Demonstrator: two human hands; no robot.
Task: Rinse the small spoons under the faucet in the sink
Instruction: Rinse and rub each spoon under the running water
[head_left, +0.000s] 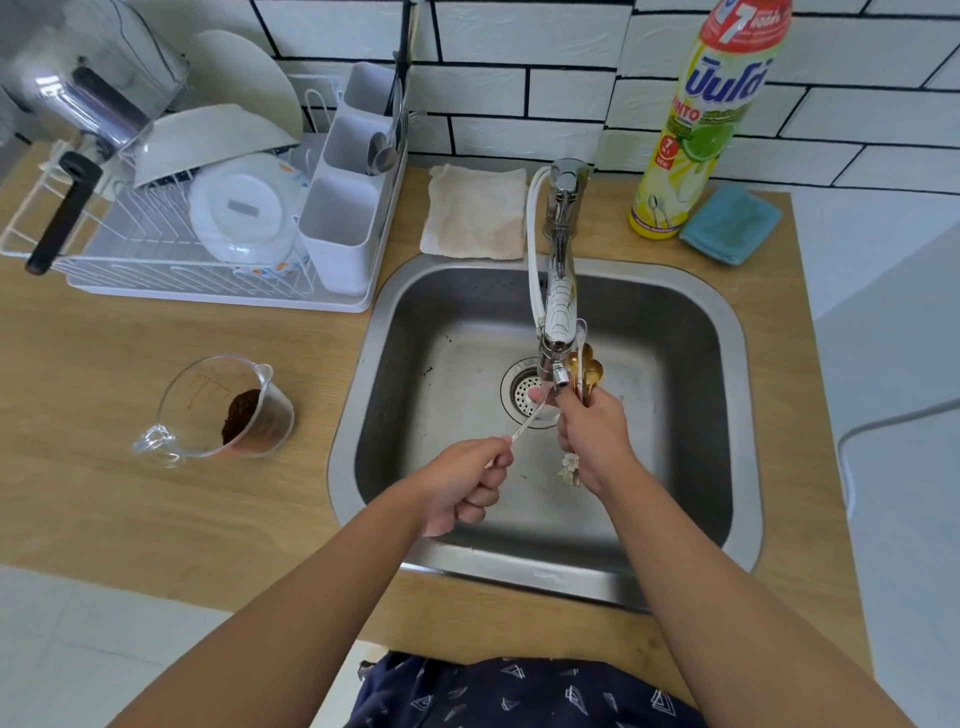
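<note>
Head view looks down on a wooden desk (156, 332) with a steel sink (727, 322) let into it, set against a white tiled wall (519, 62). On the desk to the left stands a white dish rack (156, 260) carrying plates, a bowl, a black-handled pot and a cutlery holder (343, 208). Behind the sink lies a folded beige cloth (475, 213), and to the right of the faucet base stand a yellow bottle of dish soap (696, 130) and, just beside it, a blue sponge (730, 223). Left of the sink sits a clear measuring cup (228, 410) with a brown lump inside.

Over the basin the chrome faucet (558, 291) reaches toward the drain (527, 392), its outlet above the strainer. The left hand (467, 483) has its fingers curled narrow, pinching the handle end of one thin silver spoon (527, 423), which slants up and right so that its bowl lies just under the faucet outlet, above the drain. The right hand (592, 441) is closed around a bunch of small spoons (584, 366), gold-coloured bowls pointing up just beside the faucet head and decorated handle ends sticking out below the palm. Whether water is running is hard to tell.
</note>
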